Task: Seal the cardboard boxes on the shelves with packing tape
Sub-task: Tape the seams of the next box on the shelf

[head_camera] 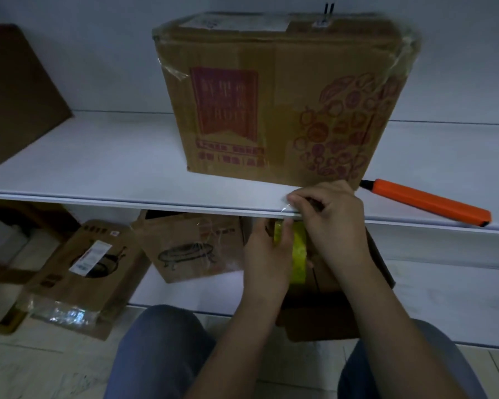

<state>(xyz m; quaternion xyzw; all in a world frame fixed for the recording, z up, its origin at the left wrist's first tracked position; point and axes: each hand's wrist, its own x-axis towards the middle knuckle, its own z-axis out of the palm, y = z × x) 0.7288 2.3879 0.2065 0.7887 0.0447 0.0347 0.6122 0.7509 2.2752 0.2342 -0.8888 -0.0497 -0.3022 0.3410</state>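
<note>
The packing tape roll sits below the shelf edge, gripped by the left hand; the right hand pinches its clear free end above.

The person wears blue denim trousers, the cloth plain and slightly faded over both knees. Both forearms are bare, with no sleeves, and the left hand and right hand are gloveless.
</note>
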